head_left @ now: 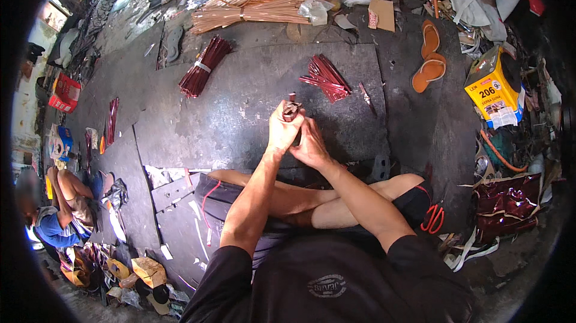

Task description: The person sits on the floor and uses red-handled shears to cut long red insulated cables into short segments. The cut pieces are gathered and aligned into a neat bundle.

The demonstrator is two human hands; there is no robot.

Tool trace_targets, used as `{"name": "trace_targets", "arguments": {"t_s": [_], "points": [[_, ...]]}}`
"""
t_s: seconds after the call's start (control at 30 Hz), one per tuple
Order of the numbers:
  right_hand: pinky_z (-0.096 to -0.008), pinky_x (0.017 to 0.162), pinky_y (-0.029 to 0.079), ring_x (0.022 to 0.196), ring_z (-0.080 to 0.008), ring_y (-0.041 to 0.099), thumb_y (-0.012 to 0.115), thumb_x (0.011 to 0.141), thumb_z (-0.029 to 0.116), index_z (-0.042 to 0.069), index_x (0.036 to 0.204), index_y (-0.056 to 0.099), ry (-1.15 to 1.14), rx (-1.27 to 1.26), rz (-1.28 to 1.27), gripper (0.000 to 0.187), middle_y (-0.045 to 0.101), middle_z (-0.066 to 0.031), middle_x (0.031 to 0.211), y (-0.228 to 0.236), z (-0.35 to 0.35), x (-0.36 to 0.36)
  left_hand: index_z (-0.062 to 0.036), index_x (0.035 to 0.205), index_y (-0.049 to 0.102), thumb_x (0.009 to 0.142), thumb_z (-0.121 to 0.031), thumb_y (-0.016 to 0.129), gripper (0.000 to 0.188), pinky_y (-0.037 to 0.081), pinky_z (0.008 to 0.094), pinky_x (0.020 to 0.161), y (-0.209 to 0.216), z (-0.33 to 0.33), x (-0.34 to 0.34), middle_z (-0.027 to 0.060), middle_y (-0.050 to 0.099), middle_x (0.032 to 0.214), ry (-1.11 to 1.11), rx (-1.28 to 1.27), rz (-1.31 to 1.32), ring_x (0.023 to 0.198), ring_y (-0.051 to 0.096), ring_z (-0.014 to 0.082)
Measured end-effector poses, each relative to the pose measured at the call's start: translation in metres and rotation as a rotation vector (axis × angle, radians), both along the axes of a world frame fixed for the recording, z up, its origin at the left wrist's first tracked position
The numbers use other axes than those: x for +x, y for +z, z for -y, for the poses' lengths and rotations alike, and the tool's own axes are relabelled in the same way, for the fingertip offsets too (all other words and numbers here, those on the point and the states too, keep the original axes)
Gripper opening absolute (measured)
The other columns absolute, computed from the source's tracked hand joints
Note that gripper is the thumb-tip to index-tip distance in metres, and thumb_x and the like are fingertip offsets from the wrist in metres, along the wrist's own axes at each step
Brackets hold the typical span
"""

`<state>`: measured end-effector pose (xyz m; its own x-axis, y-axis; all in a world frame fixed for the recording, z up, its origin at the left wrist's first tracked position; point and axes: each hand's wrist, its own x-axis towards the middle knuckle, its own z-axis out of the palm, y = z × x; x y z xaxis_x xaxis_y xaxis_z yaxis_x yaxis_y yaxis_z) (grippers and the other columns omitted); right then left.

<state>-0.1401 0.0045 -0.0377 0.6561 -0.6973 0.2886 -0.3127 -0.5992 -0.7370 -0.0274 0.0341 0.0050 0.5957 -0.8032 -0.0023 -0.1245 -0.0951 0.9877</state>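
Note:
Both hands meet in front of my crossed legs, above a dark floor board [198, 137]. My left hand [284, 128] is closed around a small dark red and pale strip-like piece [291, 108], whose end pokes out past the fingers. Just below and to the right, my right hand [311, 144] is closed against the same piece; its fingertips are partly hidden. Beyond the hands lies a loose pile of dark red strips [329, 80], with a single strip [366, 96] at its right. Farther left rests a bundle of dark red strips [207, 65] with a white band around it.
Long pale strip bundles [255, 8] lie at the far side. Orange sandals [429, 71] and a yellow can [495, 92] are on the right. Red-handled scissors [441, 220] lie near my right knee. Another person [60, 221] sits at the left, near a red box [65, 92].

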Motion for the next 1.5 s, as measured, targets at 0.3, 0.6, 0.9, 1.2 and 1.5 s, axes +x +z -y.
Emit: {"name": "trace_targets", "arguments": {"t_s": [0.3,0.6,0.9,1.2,1.5], "points": [[-0.0311,0.062,0.053,0.065,-0.0163,0.063,0.068,0.088,0.022,0.002,0.103,0.06,0.375,0.91,0.104,0.026,0.064,-0.0072,0.08,0.042,-0.001,0.02,-0.0026,0.113,0.061,0.087,-0.047,0.068,0.052,0.051,0.0299,0.065,0.06,-0.03,0.047,0.0089,0.067,0.096,-0.248,0.256,-0.171,0.078,0.063,0.0153],[-0.0313,0.075,0.054,0.089,-0.015,0.063,0.064,0.091,0.042,0.004,0.113,0.061,0.548,0.869,-0.32,0.043,0.066,-0.006,0.1,0.062,0.027,-0.001,-0.0031,0.113,0.056,0.089,-0.021,0.064,0.031,0.053,0.0283,0.058,0.035,-0.043,0.019,0.0049,0.065,0.086,-0.135,0.135,-0.539,0.068,0.063,0.0151],[-0.0293,0.059,0.056,0.067,-0.0146,0.062,0.056,0.097,0.034,0.001,0.099,0.056,0.218,0.991,0.129,0.032,0.061,-0.0073,0.078,0.043,0.045,-0.012,-0.005,0.107,0.06,0.089,-0.019,0.065,0.024,0.054,0.0321,0.065,0.003,-0.035,0.022,0.0054,0.065,0.088,-0.153,0.117,-0.648,0.074,0.063,0.0157],[-0.0343,0.058,0.05,0.064,-0.0197,0.059,0.051,0.098,0.033,0.0,0.101,0.059,-0.062,0.422,-0.033,0.034,0.058,-0.0081,0.074,-0.016,0.008,0.012,-0.003,0.102,0.061,0.084,-0.013,0.067,0.022,0.058,0.0368,0.065,-0.004,-0.034,0.033,0.0085,0.066,0.088,0.088,0.083,-0.853,0.073,0.066,0.0208],[-0.0343,0.058,0.043,0.062,-0.0148,0.049,0.059,0.095,0.028,0.0,0.091,0.062,-0.123,0.4,-0.03,0.029,0.056,-0.0057,0.068,-0.007,0.006,0.01,-0.0048,0.108,0.061,0.085,-0.02,0.067,0.028,0.056,0.0386,0.066,-0.013,-0.037,0.035,0.0068,0.066,0.091,0.103,0.176,-0.802,0.078,0.065,0.0194]]}}
